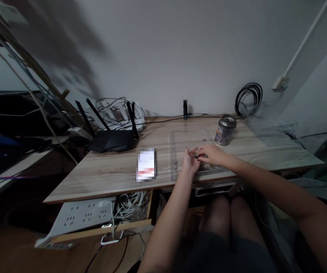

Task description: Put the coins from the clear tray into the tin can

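Note:
My left hand (191, 162) is cupped, palm turned up, above a clear plastic sheet or shallow tray (172, 146) on the desk. My right hand (211, 154) reaches in from the right, its fingertips pinched together over the left fingers. Between the two hands shows a small metallic disc, seemingly a coin (196, 156); how many lie in the left palm is hidden. Loose coins (175, 165) rest left of my left hand, and another small disc (204, 140) lies farther back. Just behind my right hand stands a grey printed can (225, 130) with a recessed lid.
A phone-sized item (146, 165) with a blurred face lies left of my hands. Farther left are a black router (112, 139) and white cabled devices. A small dark bottle (185, 109) and coiled black cable (249, 99) stand by the wall. An open drawer (101, 229) juts out below.

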`<state>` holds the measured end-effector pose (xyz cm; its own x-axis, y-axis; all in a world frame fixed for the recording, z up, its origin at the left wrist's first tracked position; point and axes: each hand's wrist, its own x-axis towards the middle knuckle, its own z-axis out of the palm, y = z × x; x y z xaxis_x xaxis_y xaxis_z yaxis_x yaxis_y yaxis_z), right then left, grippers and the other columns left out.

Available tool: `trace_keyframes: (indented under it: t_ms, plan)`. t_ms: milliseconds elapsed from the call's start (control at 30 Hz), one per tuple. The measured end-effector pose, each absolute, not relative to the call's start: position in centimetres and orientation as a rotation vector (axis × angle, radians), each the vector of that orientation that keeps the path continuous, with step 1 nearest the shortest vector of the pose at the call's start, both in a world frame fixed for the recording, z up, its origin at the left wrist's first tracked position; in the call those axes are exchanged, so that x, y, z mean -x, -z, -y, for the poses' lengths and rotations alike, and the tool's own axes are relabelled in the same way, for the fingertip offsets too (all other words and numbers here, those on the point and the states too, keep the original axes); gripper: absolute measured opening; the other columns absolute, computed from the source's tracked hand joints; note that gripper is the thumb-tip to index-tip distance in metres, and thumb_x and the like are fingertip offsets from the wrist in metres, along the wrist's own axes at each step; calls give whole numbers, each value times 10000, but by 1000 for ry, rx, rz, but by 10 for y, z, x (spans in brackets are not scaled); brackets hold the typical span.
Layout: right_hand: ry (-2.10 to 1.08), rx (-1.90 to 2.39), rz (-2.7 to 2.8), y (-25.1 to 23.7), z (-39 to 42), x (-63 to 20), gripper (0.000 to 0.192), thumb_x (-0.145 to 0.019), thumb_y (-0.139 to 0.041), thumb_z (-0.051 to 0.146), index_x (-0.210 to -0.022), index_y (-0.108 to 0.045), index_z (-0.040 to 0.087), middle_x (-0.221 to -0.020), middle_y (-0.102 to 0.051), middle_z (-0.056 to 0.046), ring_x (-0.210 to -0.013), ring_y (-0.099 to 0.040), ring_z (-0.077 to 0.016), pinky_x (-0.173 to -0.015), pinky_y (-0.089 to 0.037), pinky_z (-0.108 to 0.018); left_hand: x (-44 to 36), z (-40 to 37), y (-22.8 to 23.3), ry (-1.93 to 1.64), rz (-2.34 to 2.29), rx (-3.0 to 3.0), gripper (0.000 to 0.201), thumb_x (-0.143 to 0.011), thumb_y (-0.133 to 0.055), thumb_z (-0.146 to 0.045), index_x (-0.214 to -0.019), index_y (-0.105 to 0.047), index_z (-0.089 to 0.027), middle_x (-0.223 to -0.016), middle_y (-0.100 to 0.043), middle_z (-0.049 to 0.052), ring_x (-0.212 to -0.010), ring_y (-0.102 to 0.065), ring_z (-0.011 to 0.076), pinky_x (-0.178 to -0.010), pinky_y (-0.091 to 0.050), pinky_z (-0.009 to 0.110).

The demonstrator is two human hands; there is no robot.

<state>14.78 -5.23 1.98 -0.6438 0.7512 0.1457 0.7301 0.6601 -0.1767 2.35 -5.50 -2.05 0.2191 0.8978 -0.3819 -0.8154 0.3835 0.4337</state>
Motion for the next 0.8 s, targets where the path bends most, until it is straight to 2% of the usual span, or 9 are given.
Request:
trace_keyframes:
  t_ms: [100,200,333,433,533,667,800]
  plan:
    - [-85,1188,2657,-12,61,-143,200,-824,-523,294,-870,-703,221,-935,-654,-51,-909,-547,-183,-772,-379,-274,-24,53,21,-1178,-640,-160,423,-909,-281,-372,-909,-590,-83,-677,-608,99,-556,-586,150,-498,-470,241]
    - [-25,1287,2461,-31,45,-158,251,-845,-478,320,-841,-701,205,-889,-662,-59,-843,-560,-172,-736,-391,-266,-25,53,22,-1177,-620,-137,361,-899,-297,-286,-918,-591,-76,-731,-629,131,-652,-627,170,-550,-502,246]
    - [112,1613,1926,-72,-7,-209,258,-810,-493,332,-861,-689,172,-864,-672,-74,-781,-579,-170,-686,-415,-262,-25,52,23,-1149,-602,-145,323,-874,-337,-260,-978,-569,-61,-879,-636,190,-804,-650,221,-590,-529,268]
    - [144,1894,1665,-86,-45,-243,207,-737,-549,273,-865,-688,188,-844,-679,-56,-771,-592,-177,-663,-435,-267,-24,52,25,-1164,-613,-148,314,-859,-373,-269,-1003,-565,-67,-928,-631,197,-843,-647,225,-598,-533,259]
    - [175,2095,1599,-88,-66,-255,176,-674,-594,234,-816,-695,208,-864,-678,-68,-802,-601,-212,-663,-451,-298,-24,52,26,-1168,-628,-159,304,-852,-388,-265,-1001,-569,-71,-954,-629,199,-854,-646,218,-608,-533,252]
    - [172,2245,1578,-94,-72,-243,179,-687,-588,198,-826,-694,163,-899,-656,-133,-857,-599,-261,-684,-458,-349,-24,53,25,-1181,-641,-174,289,-855,-370,-248,-979,-573,-83,-935,-634,185,-853,-645,209,-613,-529,246]
    - [328,2022,1722,-93,-44,-212,252,-786,-516,251,-958,-675,160,-984,-622,-157,-968,-551,-275,-763,-426,-363,-23,54,23,-1223,-625,-146,313,-874,-337,-281,-949,-571,-88,-888,-633,171,-840,-643,208,-606,-524,251]
